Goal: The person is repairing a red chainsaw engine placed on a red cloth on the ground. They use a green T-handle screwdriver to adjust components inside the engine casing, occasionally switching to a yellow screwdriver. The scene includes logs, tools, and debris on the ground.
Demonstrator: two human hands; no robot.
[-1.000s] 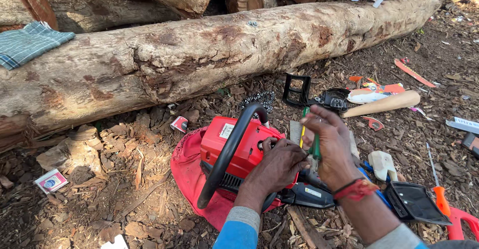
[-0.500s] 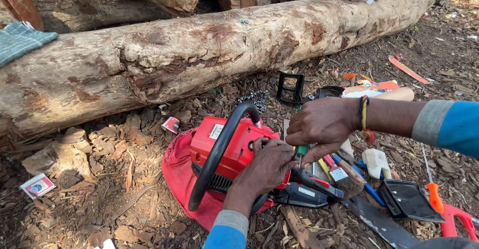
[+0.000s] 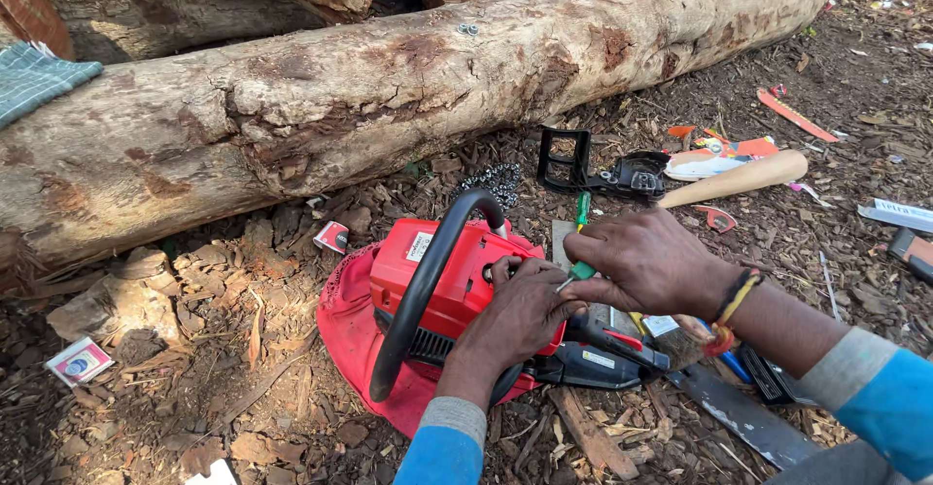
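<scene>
1. My right hand point(image 3: 646, 261) has dropped lower, now touching my left hand point(image 3: 520, 312) on the red chainsaw point(image 3: 447, 281).
2. The green-handled screwdriver point(image 3: 581, 269) tip now meets the saw body; earlier it was raised.

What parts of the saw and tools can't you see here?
Head view only:
- Tip of the green-handled screwdriver: hidden between the right hand and left hand.
- Top of the red chainsaw body: partly covered by the left hand.
- Guide bar: its near end runs under the right forearm.
- Small card on the ground: too small to make out.
</scene>
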